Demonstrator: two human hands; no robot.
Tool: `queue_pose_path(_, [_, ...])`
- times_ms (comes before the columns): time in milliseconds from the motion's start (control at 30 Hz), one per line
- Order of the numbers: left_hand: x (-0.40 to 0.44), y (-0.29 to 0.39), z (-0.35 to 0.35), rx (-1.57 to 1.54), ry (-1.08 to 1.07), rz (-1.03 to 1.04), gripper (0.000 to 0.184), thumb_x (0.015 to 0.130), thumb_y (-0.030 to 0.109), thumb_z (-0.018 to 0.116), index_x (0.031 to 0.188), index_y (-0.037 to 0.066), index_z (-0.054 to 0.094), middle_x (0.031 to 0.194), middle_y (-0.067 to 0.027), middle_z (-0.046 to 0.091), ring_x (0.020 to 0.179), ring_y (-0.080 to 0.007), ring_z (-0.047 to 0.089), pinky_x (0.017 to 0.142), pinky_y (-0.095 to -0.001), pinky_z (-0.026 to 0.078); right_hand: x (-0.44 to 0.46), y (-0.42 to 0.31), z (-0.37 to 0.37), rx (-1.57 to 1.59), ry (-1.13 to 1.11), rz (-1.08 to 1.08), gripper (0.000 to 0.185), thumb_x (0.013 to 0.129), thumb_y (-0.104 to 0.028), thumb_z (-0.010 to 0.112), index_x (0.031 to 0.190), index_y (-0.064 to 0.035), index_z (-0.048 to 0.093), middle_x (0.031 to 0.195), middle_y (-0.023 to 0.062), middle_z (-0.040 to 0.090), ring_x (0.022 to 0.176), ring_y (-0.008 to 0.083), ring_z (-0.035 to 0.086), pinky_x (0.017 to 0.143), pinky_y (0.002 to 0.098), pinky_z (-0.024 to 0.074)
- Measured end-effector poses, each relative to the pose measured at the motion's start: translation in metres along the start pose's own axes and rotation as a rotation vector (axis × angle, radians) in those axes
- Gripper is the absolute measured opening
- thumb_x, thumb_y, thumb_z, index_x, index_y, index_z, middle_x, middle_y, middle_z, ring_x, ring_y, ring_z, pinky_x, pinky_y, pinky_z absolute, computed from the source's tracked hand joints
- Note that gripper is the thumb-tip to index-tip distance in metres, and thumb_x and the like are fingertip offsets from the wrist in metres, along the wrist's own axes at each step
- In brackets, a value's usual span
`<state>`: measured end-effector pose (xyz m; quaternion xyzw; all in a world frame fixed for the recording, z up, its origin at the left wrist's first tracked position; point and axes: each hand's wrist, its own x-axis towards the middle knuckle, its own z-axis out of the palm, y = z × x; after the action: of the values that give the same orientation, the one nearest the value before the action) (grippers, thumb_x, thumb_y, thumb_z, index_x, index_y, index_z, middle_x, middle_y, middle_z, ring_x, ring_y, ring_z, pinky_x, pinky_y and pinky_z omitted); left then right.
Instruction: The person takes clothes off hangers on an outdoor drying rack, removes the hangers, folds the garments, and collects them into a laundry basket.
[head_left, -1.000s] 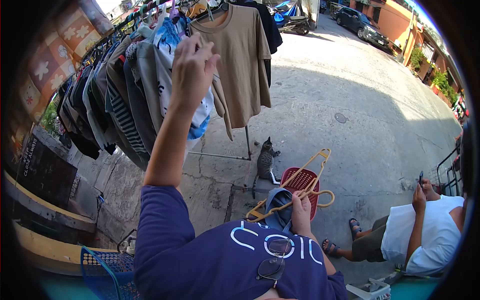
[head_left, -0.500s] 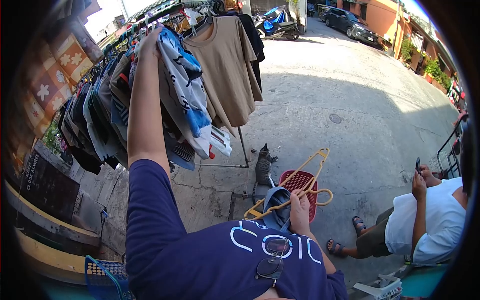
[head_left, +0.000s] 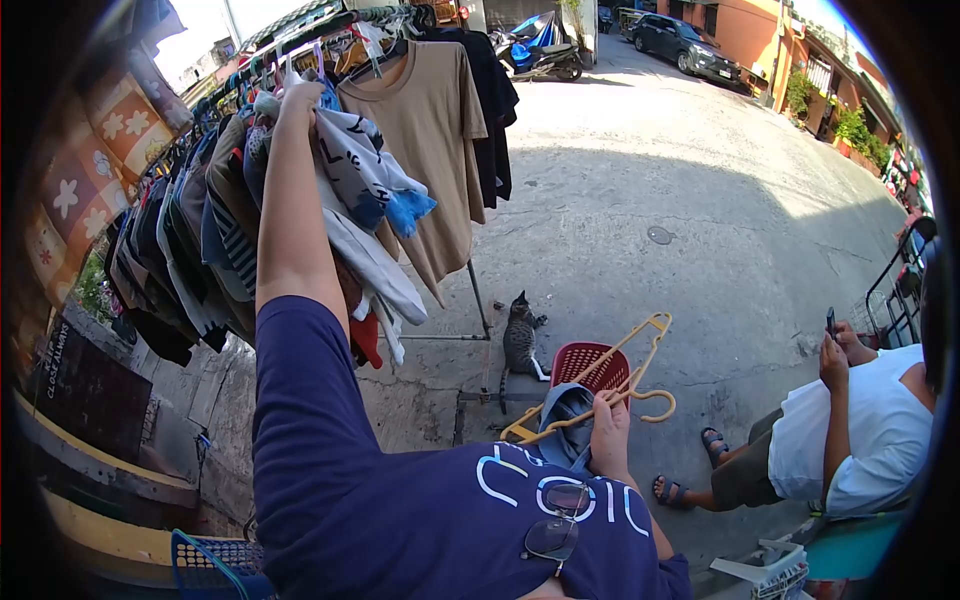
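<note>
My left hand is raised to the rack, its fingers closed on the upper part of a white and blue printed garment among the hanging clothes. Right of it hangs a brown T-shirt. Low in front of my chest, my right hand grips a yellow hanger. A grey-blue cloth is beside that hand, against the hanger. Just beyond them stands a red perforated basket.
A cat lies on the concrete near the rack's leg. At the right, a person in a white top holds a phone. A blue basket is at lower left. A scooter and a dark car stand farther back.
My left hand has moved left and closed on the printed garment, which now swings outward at its lower end. My right hand keeps the yellow hanger, shifted slightly right.
</note>
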<state>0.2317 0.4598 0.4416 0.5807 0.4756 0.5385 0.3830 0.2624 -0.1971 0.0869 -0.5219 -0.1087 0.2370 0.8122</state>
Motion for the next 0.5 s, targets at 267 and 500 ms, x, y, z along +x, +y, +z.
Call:
queue_pose_path(267, [-0.158, -0.063, -0.036, -0.448, -0.227, 0.29, 0.023, 0.09, 0.016, 0.065, 0.103, -0.003, 0.062, 0.083, -0.0046, 0.061, 0.068, -0.0129, 0.057, 0.064, -0.0292, 0.049, -0.002, -0.003, 0.013, -0.038, 0.063, 0.037, 0.004, 0.097, -0.009, 0.05, 0.098, -0.008, 0.054, 0.084, -0.0055, 0.047, 0.072, 0.0013, 0.038, 0.064, 0.0178, 0.0329])
queue_pose_path(500, [-0.407, -0.133, -0.036, -0.258, -0.581, 0.619, 0.042, 0.095, 0.012, 0.059, 0.128, -0.006, 0.039, 0.085, -0.0092, 0.06, 0.074, -0.0098, 0.053, 0.067, -0.0237, 0.044, 0.003, 0.002, 0.025, -0.088, 0.029, 0.02, 0.004, 0.098, -0.011, 0.05, 0.097, -0.0083, 0.054, 0.084, -0.0062, 0.047, 0.073, 0.0012, 0.038, 0.065, 0.0172, 0.0327])
